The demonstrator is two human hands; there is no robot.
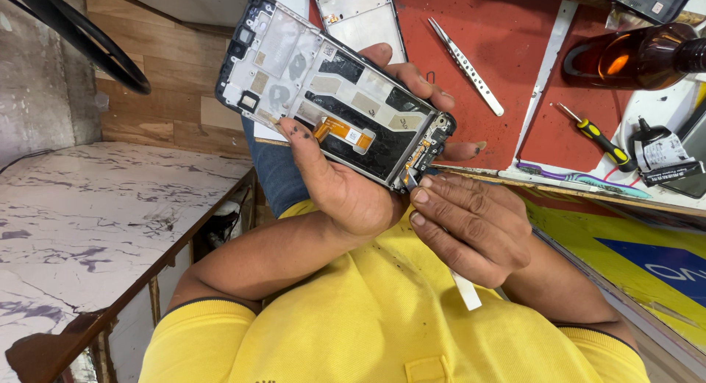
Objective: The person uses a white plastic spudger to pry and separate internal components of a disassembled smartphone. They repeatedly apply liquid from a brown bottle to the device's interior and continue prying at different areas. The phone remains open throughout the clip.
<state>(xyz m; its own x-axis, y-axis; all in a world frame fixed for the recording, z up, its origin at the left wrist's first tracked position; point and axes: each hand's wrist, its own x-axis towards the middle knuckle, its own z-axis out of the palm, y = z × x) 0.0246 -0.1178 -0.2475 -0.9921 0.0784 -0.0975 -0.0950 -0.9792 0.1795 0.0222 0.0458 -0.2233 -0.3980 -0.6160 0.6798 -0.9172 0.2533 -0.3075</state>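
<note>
A: How is the opened phone frame (pixel 334 89) judged to handle?

B: It is taken to be light and thin, stiff along its rim but fragile within. An orange flex ribbon (pixel 340 129) and small bare parts are exposed across its back, so it is best gripped by the outer edges only.

A: Where is it held?

B: It is raised above the lap, clear of the red work mat (pixel 507 52). The left hand (pixel 346 184) is wrapped under it, thumb laid on the face beside the ribbon and fingers curled over the far edge. The right hand (pixel 471 225) is closed about a thin white pry tool (pixel 465 289), whose tip is set at the frame's lower corner.

A: And the surroundings?

B: A marbled counter (pixel 95 214) is seen to one side. On the mat are laid metal tweezers (pixel 466 56) and a yellow-handled screwdriver (pixel 597 137); a brown bottle (pixel 640 56) is lying near them. A second frame (pixel 364 15) is placed just behind the held one.
</note>
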